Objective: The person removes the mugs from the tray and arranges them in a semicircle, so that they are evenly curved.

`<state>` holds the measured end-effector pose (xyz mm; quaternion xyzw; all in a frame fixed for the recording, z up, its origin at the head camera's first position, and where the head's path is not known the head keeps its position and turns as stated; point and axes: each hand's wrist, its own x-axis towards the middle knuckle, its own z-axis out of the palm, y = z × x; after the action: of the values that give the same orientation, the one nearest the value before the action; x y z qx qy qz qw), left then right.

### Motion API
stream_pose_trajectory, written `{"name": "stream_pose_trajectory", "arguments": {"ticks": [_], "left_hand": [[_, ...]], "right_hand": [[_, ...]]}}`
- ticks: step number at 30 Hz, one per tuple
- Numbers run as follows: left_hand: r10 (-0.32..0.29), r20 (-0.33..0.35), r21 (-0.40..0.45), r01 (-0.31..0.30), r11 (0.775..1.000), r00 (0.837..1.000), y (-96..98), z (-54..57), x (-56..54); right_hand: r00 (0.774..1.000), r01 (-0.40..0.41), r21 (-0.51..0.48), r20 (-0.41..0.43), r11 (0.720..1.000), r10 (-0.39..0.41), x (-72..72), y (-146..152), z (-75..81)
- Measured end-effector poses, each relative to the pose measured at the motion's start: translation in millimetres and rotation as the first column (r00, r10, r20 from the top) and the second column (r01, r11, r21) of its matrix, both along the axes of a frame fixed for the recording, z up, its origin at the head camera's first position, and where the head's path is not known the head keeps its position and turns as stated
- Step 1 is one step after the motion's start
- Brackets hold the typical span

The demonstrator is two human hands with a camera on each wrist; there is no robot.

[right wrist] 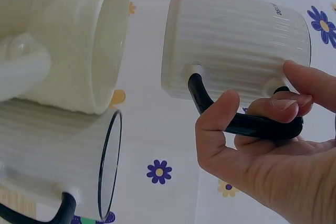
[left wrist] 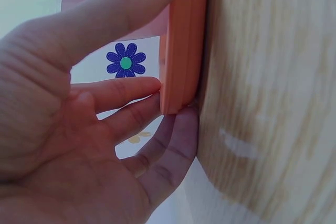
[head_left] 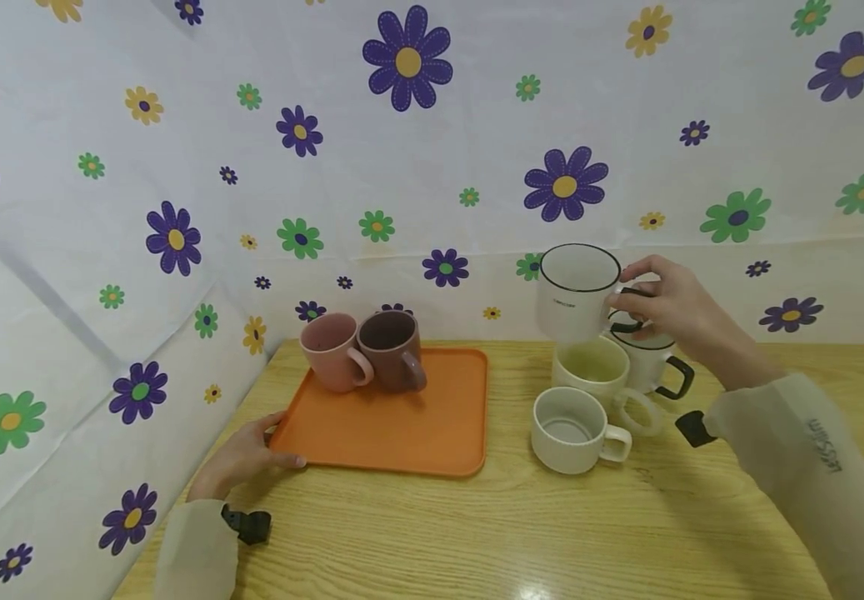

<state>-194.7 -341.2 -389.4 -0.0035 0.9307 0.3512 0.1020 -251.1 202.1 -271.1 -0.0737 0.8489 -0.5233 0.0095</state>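
My right hand (head_left: 675, 304) grips the black handle of a white mug (head_left: 576, 292) with a black rim, held upright in the air above the other cups. In the right wrist view, fingers curl through that mug's handle (right wrist: 262, 125) and the thumb lies on its ribbed side. Below are a pale yellow-green mug (head_left: 589, 375), a second white mug (head_left: 645, 362) with a black handle, and a short cream cup (head_left: 568, 433). My left hand (head_left: 247, 454) holds the near left corner of an orange tray (head_left: 432, 433), thumb along the front edge, fingers at the left side.
On the tray's back left stand a pink mug (head_left: 336, 358) and a dark brown mug (head_left: 394, 354), side by side. The wooden table (head_left: 432, 533) meets a white cloth wall (head_left: 476, 125) printed with flowers at the back and left.
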Motion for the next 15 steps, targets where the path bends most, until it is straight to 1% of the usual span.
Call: {"name": "stream_pose_trajectory", "arguments": {"ticks": [5,15], "left_hand": [[0.002,-0.004,-0.009,-0.002,1.0,1.0,0.3,0.1,1.0],[0.0,-0.007,0.004,0.0,1.0,1.0,-0.6,-0.9,-0.1]], "right_hand": [[1.0,0.023,0.02,-0.008,1.0,-0.023,1.7,10.2,-1.2],[0.998,0.053,0.038,-0.035,0.998,-0.052,6.5,31.6,-4.0]]}}
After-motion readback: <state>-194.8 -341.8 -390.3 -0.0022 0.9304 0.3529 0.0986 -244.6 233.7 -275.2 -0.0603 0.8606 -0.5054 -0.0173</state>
